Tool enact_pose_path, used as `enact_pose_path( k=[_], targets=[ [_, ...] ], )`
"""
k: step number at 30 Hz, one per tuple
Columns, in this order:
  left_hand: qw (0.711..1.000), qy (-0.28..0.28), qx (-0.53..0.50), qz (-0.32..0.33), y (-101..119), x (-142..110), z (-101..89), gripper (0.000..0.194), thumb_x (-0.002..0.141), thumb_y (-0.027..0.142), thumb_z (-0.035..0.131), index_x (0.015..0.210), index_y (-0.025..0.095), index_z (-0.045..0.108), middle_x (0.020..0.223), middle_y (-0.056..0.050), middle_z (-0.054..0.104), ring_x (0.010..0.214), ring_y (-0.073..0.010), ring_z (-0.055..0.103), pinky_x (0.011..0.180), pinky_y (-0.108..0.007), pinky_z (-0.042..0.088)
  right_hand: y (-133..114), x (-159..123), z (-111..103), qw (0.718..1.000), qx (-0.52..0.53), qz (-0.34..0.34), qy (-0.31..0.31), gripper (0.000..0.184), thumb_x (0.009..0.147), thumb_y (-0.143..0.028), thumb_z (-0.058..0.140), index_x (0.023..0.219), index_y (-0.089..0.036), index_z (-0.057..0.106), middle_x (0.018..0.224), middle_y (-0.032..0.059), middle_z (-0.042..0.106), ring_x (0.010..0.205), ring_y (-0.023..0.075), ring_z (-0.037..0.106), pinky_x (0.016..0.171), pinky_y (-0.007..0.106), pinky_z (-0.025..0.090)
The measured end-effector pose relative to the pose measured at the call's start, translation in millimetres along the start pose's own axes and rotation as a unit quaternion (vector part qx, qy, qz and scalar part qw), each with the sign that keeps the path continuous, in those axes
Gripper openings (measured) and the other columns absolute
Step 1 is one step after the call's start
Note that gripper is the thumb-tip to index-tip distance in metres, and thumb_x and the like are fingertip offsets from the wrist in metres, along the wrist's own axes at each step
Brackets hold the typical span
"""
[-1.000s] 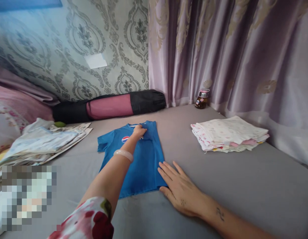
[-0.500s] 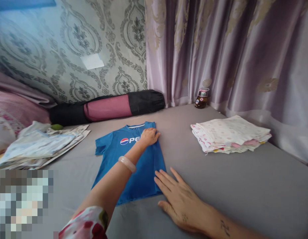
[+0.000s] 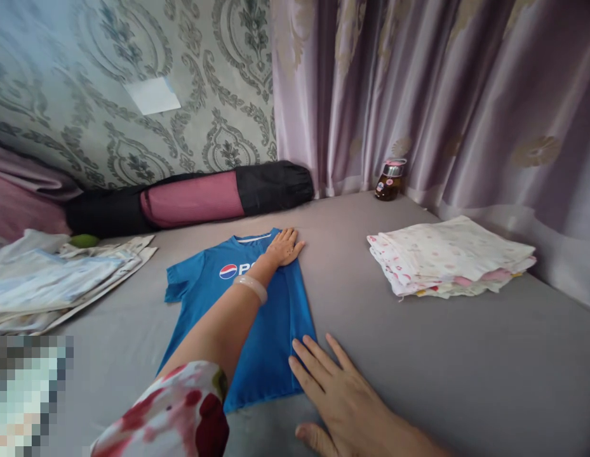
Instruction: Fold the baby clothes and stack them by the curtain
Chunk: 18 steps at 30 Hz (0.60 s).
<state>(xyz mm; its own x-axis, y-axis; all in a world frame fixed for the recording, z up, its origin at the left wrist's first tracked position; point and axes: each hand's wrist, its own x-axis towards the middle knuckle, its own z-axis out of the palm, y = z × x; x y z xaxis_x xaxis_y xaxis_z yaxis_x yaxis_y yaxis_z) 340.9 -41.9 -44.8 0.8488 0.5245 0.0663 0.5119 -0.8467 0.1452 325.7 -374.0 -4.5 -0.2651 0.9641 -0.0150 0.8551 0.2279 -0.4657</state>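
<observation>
Blue T-shirt (image 3: pixel 270 343) lies flat on the grey-covered bed (image 3: pixel 442 355), its printed front up and its collar towards the wall (image 3: pixel 185 76). One sleeve (image 3: pixel 184 279) spreads out on the person's left; none shows on the other side, where a long crease runs down near the edge. The left grip (image 3: pixel 285 247) is laid palm down on the shoulder beside the collar, fingers nearly together and pinching nothing. The right grip (image 3: pixel 354 400) is spread wide, its fingertips on the lower side of the shirt near the hem and its thumb off the cloth.

Pressure that drags rather than presses could shift the thin-looking fabric and skew that crease. With the two palms at opposite ends, uneven pulling might ruck the middle, and the forearm with the pale bracelet (image 3: pixel 251 287) crosses the chest, where it could catch or wrinkle the print.

Farther out, a stack of folded cloths (image 3: pixel 451 254) sits on the right; a wide sweep of the right arm might knock its loose layers askew. The dark bottle (image 3: pixel 388 182) stands upright behind it by the curtain (image 3: pixel 342 95), well apart from both palms, so a spill seems unlikely.
</observation>
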Motion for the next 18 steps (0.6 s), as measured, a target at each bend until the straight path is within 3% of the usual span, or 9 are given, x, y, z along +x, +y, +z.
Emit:
enact_pose_path(
  k=[5,10,16,18],
  targets=[
    [1.000,0.002,-0.004,0.007,-5.3,7.7,0.5,0.065,0.097,0.052,0.024,0.145,0.009,0.034,0.153,-0.017,0.032,0.143,-0.0279,0.024,0.117,-0.040,0.016,5.7,0.9,11.6,0.999,-0.027,-0.021,0.034,0.069,0.094,-0.056,0.040,0.149,-0.015,0.032,0.153,0.0137,0.027,0.143,0.0321,0.022,0.116,0.055,0.017],
    [1.000,-0.001,0.011,0.007,-2.2,4.8,-2.5,0.065,0.097,0.052,0.022,0.145,0.009,0.033,0.153,-0.016,0.032,0.143,-0.0276,0.024,0.116,-0.040,0.016,1.6,-0.2,2.5,1.000,-0.021,-0.010,0.015,0.067,0.095,-0.055,0.038,0.149,-0.017,0.032,0.154,0.0127,0.027,0.143,0.0315,0.023,0.116,0.055,0.017],
    [0.993,0.099,0.071,0.000,17.0,-12.7,-15.5,0.058,0.098,0.044,0.027,0.137,0.005,0.043,0.147,-0.021,0.040,0.140,-0.0294,0.029,0.116,-0.044,0.016,0.2,-4.5,-2.8,0.998,-0.024,-0.005,0.062,0.060,0.098,-0.043,0.038,0.152,-0.021,0.024,0.156,0.0088,0.025,0.144,0.0254,0.022,0.119,0.052,0.011],
    [0.992,0.097,0.077,-0.005,24.7,-27.0,-22.9,0.054,0.099,0.042,0.027,0.134,0.007,0.046,0.143,-0.020,0.045,0.138,-0.0287,0.034,0.116,-0.044,0.018,0.9,-4.5,-0.2,0.997,-0.030,0.005,0.075,0.060,0.099,-0.043,0.037,0.152,-0.018,0.024,0.156,0.0104,0.023,0.144,0.0259,0.021,0.119,0.053,0.012]
  ],
)
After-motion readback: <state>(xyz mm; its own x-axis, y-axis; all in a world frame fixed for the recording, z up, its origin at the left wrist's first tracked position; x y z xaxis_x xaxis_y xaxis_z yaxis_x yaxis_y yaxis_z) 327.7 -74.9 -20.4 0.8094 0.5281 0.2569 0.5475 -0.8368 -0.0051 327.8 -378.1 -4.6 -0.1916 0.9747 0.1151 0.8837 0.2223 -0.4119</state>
